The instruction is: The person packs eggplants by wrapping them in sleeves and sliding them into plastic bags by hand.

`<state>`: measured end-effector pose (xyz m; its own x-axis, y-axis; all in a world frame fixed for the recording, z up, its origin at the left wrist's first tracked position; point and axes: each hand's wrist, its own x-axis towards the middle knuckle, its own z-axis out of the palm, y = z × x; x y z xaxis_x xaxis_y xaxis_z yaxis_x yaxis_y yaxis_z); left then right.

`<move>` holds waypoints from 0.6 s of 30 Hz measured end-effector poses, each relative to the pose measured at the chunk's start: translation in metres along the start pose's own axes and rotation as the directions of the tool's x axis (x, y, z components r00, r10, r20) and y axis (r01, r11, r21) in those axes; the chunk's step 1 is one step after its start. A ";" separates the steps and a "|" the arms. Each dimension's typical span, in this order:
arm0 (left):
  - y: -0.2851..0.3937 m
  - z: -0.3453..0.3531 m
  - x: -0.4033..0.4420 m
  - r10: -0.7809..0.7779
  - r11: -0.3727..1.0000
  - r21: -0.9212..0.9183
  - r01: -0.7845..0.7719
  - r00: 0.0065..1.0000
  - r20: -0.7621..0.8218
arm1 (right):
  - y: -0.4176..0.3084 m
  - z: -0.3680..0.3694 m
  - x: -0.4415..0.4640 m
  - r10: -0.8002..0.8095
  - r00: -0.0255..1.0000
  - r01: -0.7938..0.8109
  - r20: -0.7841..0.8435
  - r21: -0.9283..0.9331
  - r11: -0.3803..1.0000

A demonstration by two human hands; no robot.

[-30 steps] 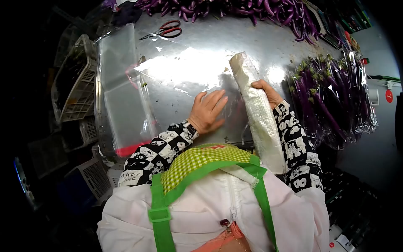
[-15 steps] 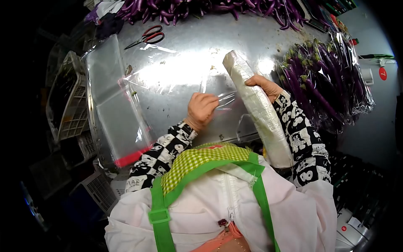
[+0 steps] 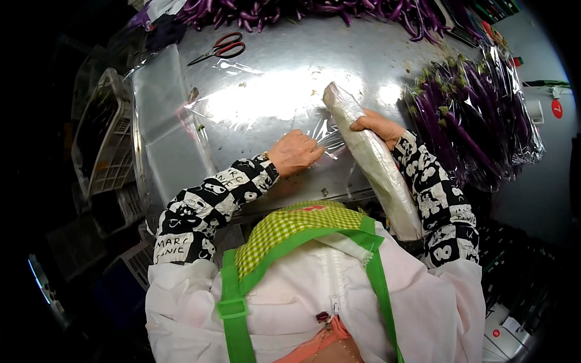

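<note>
My right hand (image 3: 380,129) grips a long silvery-white wrapped bundle (image 3: 378,166), thumb on top. The bundle slants from the table's middle down toward my body, and its contents are hidden. Closed and palm down, my left hand (image 3: 295,153) pinches crinkled clear plastic film (image 3: 330,134) just left of the bundle. This film stretches between my left fingers and the bundle's side; whether it is joined to the bundle I cannot tell. Both hands are above the metal table (image 3: 272,72).
Flat clear plastic bags (image 3: 172,154) lie at the left. Red-handled scissors (image 3: 221,48) rest near the back left. Loose purple eggplants (image 3: 290,9) line the far edge, and bagged eggplants (image 3: 466,121) are piled at the right. A white crate (image 3: 112,136) stands beyond the left edge.
My left hand has rotated palm down, with its forearm swung outward to the left. The film now bunches between it and the bundle. My right hand keeps its grip, and the view has shifted slightly.
</note>
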<state>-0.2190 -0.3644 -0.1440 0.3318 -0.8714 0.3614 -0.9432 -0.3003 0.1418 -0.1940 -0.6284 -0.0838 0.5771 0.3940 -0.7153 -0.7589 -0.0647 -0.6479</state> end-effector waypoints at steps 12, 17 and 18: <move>0.034 0.002 0.000 -0.697 0.526 -0.255 0.811 0.583 0.417 | 0.028 0.028 -0.032 -0.223 0.963 0.129 -0.150 -0.471 0.873; 0.053 -0.005 0.010 -0.898 0.297 -0.285 0.911 0.368 0.241 | 0.047 0.047 -0.055 -0.475 0.864 0.185 -0.167 -0.773 0.607; 0.055 -0.006 0.010 -0.896 0.304 -0.287 0.908 0.375 0.239 | 0.052 0.048 -0.055 -0.487 0.854 0.179 -0.185 -0.774 0.608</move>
<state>-0.2672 -0.3876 -0.1269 0.9657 -0.1507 -0.2113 0.0188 -0.7714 0.6361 -0.2793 -0.6093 -0.0654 0.9180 0.1980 -0.3437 -0.1248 -0.6783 -0.7241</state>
